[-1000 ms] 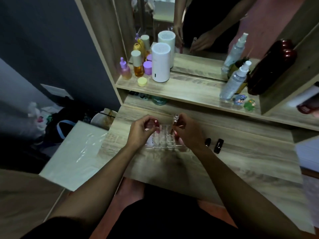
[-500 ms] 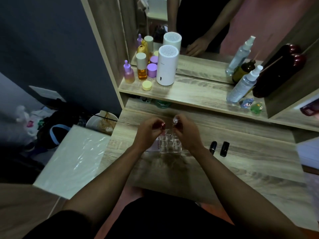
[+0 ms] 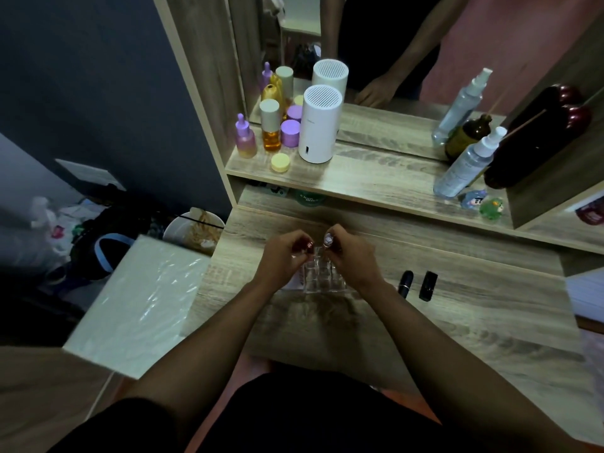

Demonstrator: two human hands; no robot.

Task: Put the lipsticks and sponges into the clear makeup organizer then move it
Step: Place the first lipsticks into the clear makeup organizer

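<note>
Both hands meet over the clear makeup organizer (image 3: 323, 276), which sits on the wooden tabletop (image 3: 457, 308) near its left end. The left hand (image 3: 282, 256) has its fingers pinched closed on a red lipstick (image 3: 309, 245), and the right hand (image 3: 351, 256) has its fingers closed on a silvery-pink lipstick (image 3: 327, 239), both held just above the far compartments. Two black lipsticks (image 3: 405, 283) lie on the tabletop to the right, apart from the organizer.

Clear makeup organizer (image 3: 323, 277), gridded, sits frame centre. Red lipstick (image 3: 309, 246) & silver-topped lipstick (image 3: 327, 239) upright just above its far edge. Two black lipsticks (image 3: 405, 283) (image 3: 428, 285) lie w/ gap, right of centre.
</note>
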